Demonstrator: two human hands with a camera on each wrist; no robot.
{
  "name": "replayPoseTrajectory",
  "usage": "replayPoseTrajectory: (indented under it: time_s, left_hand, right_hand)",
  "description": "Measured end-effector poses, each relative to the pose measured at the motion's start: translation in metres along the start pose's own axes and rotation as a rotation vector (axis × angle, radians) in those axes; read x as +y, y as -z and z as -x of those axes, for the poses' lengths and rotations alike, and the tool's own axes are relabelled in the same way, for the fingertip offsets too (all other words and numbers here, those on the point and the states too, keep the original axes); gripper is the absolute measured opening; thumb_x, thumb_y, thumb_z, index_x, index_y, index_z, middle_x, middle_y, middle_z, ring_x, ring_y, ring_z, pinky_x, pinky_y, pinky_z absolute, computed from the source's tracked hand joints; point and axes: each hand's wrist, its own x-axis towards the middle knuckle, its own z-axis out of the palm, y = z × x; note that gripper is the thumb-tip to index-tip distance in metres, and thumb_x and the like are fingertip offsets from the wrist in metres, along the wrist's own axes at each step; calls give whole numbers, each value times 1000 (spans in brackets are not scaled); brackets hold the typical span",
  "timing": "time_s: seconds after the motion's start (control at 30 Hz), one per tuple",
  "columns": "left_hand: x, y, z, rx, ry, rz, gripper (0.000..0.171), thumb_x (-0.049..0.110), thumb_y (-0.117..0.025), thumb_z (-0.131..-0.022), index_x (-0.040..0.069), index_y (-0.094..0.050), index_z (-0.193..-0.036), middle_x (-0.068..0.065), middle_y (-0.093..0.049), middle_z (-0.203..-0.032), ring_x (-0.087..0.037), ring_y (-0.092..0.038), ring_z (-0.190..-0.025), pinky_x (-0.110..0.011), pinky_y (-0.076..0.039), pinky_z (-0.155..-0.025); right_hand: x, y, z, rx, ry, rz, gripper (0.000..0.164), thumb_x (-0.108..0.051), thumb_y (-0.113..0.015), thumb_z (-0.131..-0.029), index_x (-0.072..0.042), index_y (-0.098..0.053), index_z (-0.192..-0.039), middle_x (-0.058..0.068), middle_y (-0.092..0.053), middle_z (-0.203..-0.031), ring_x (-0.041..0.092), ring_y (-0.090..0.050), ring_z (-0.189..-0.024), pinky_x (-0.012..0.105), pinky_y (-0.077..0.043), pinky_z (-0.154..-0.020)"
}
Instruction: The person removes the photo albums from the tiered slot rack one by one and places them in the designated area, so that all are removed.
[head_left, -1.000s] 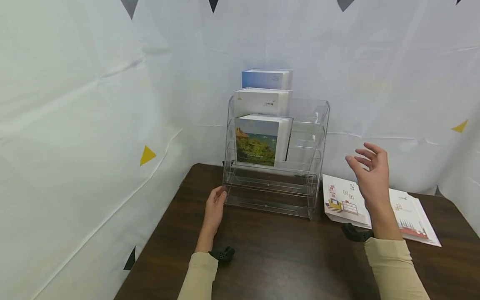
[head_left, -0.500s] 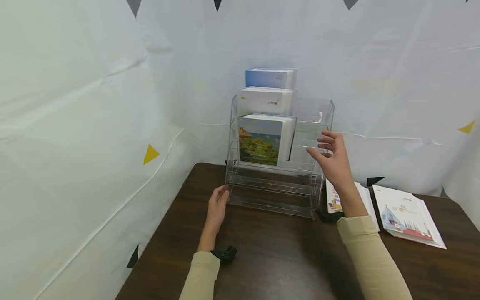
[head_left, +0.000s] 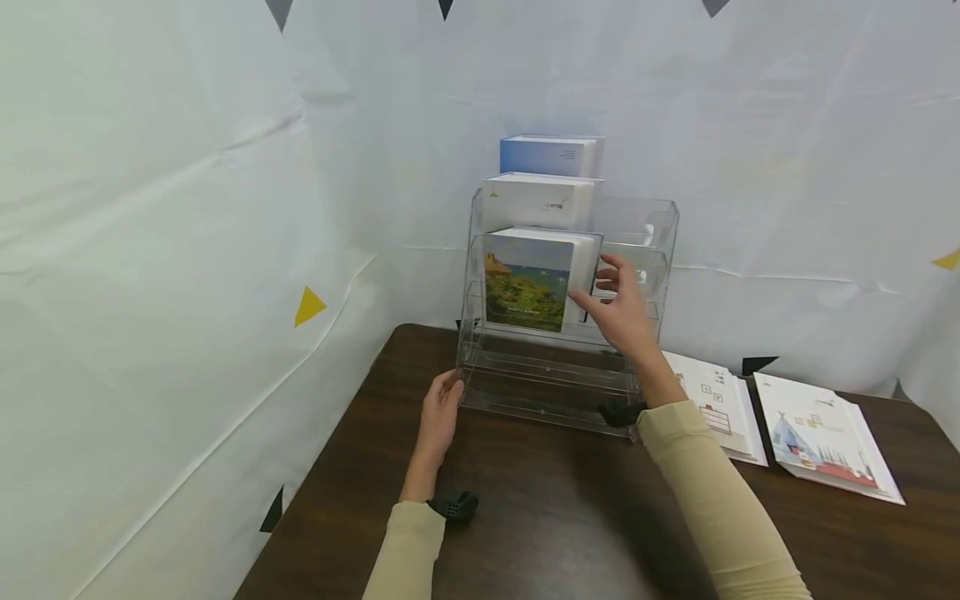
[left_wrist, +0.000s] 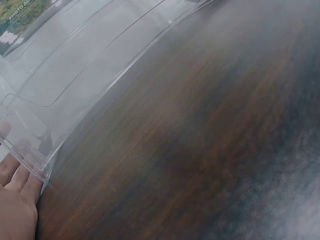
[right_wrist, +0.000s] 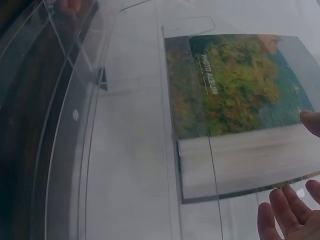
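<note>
A clear tiered acrylic rack (head_left: 547, 367) stands on the dark table. In its middle tier is a thick photo album (head_left: 528, 283) with a painted landscape cover, also visible in the right wrist view (right_wrist: 235, 90). My right hand (head_left: 624, 315) is at the album's right side, thumb near the front cover and fingers spread by the back cover; the right wrist view shows a gap between them. My left hand (head_left: 439, 417) holds the rack's lower left side. In the left wrist view, its fingers (left_wrist: 20, 177) lie against the rack's corner, partly seen through the plastic.
Behind the landscape album, a white album (head_left: 528, 202) and a blue one (head_left: 543, 156) stand in higher tiers. Two white illustrated albums lie on the table to the right, one near the rack (head_left: 720, 408) and one farther right (head_left: 825, 433). White sheeting (head_left: 360, 167) hangs behind and at left.
My right hand has moved left from above the white albums to the landscape album's right side. The left hand stays at the rack. The view has shifted slightly.
</note>
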Motion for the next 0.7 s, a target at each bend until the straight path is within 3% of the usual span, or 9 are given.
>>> replayPoseTrajectory:
  time_s: [0.3, 0.5, 0.7]
  left_hand:
    - [-1, -1, 0, -3, -7, 20, 51, 38, -55, -114, 10, -50, -156, -17, -49, -163, -37, -44, -156, -59, -38, -128]
    - [1, -3, 1, -3, -2, 21, 49, 37, -55, -115, 10, -51, -155, -16, -50, -162, -35, -45, -156, -56, -39, -128]
    - [2, -4, 1, -10, 0, 23, 49, 38, -55, -115, 11, -51, -156, -16, -51, -162, -34, -47, -154, -56, -41, -127]
  right_hand:
    - [5, -14, -10, 36, 24, -10, 74, -32, -73, -105, -7, -34, -162, 27, -54, -141, 40, -56, -120, 51, -53, -93]
    - [4, -10, -11, -4, -10, -7, 60, -35, -72, -105, -2, -50, -151, 26, -59, -136, 41, -59, -123, 57, -55, -98]
    - [3, -7, -7, -90, -52, -104, 68, -30, -73, -105, -6, -39, -160, 25, -56, -153, 43, -54, -142, 65, -50, -110]
